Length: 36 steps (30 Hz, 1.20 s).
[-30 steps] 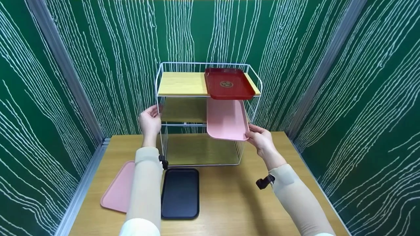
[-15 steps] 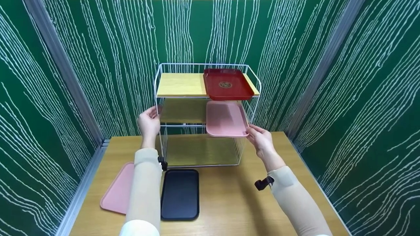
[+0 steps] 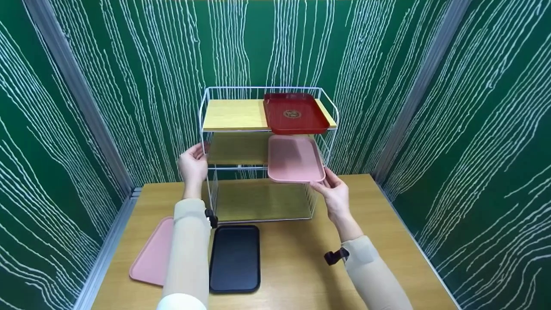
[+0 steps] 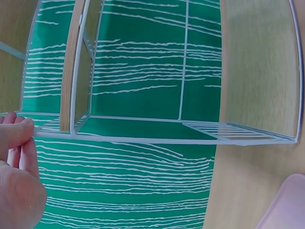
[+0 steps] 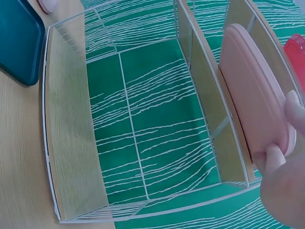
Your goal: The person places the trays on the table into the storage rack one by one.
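From the head camera, the pink tray now lies flatter and further in on the middle shelf of the white wire rack than a second ago, when it tilted steeply out over the front edge. The right hand has slid from the tray's right corner to its near edge and pinches it there. The left hand stays curled round the rack's left front post. Count them: three shelves, four trays, with a red tray on the right of the top shelf, a second pink tray and a black tray on the wooden table, near left. The left half of each upper shelf is bare.

Left wrist view: fingertips press on the rack's wire, with open shelf room to the right.

Right wrist view: fingers and thumb grasp the pink tray's rim, its near edge overhanging the shelf front.
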Available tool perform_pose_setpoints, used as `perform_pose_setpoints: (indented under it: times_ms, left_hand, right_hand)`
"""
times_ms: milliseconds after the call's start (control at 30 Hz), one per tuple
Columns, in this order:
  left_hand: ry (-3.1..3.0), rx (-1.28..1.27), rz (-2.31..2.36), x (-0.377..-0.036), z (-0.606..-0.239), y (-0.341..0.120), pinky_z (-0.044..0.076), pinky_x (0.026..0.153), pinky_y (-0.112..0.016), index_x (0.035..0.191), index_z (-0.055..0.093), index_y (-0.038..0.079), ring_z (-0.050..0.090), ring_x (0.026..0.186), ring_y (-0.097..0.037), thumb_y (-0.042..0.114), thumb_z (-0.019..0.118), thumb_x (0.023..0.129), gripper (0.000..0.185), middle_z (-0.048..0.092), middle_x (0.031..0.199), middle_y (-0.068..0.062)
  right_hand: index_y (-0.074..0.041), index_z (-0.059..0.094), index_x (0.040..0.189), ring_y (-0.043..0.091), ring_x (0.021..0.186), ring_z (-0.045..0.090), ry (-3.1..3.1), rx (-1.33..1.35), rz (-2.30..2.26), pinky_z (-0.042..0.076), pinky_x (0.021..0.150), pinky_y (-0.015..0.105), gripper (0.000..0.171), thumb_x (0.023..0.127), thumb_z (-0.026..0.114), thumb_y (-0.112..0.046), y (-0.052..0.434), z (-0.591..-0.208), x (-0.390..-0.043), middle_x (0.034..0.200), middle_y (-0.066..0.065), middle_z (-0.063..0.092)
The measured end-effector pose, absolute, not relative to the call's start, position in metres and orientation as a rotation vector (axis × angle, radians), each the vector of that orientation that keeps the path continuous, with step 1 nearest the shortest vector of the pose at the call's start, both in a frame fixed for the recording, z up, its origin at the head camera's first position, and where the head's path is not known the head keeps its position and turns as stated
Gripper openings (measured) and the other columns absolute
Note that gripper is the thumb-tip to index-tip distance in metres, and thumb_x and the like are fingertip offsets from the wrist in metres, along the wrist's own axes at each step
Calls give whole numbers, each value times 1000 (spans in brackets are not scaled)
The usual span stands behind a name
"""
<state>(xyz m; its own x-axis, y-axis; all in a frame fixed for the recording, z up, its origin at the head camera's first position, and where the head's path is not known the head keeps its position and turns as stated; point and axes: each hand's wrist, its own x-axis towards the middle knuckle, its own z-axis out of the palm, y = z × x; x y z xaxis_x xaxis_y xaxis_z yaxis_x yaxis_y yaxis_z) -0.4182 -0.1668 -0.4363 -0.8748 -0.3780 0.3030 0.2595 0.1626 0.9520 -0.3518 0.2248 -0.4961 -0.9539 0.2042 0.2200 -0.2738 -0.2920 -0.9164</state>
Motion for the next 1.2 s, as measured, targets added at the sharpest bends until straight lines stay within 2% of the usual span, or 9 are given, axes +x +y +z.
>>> perform_pose_setpoints:
  times_ms: [133,300,467,733,967,1200]
  left_hand:
    - [-1965,116,-1768,-419,-435,-167,54,111,-41,135,70,-5,67,128,-38,-12,64,100,36,72,133,-24]
    - [-1959,115,-1749,-420,-434,-166,54,110,-39,134,71,-4,68,127,-38,-14,64,99,37,71,132,-25]
    - [-1974,147,-1743,-420,-436,-164,55,109,-38,133,72,-1,69,126,-34,-11,65,100,35,73,131,-20]
    - [-1993,135,-1763,-418,-438,-165,54,110,-38,135,71,-1,68,128,-33,-9,65,102,34,72,133,-20]
    - [-1980,106,-1742,-420,-437,-168,56,108,-39,133,71,-6,69,125,-37,-12,64,100,34,73,130,-23]
    - [-1993,107,-1700,-419,-438,-167,57,106,-38,131,73,-1,71,123,-35,-9,67,100,33,74,129,-21]
  right_hand:
    - [14,41,156,38,149,46,-1608,72,2264,50,111,25,78,87,77,19,217,-496,-351,158,33,47]
    - [15,49,150,39,145,51,-1552,37,2203,50,112,27,68,89,76,18,211,-495,-353,152,33,52]
    - [15,53,146,41,142,53,-1492,-37,2172,53,108,26,63,88,76,19,206,-497,-355,149,34,54]
    - [16,56,144,40,137,58,-1472,-100,2121,57,101,24,58,89,74,19,201,-503,-365,144,36,57]
    - [15,55,145,42,136,58,-1533,-90,2067,57,101,23,59,90,76,15,198,-501,-373,142,36,58]
    - [16,54,144,45,134,59,-1529,-76,2074,59,98,24,58,90,74,17,195,-498,-376,140,38,59]
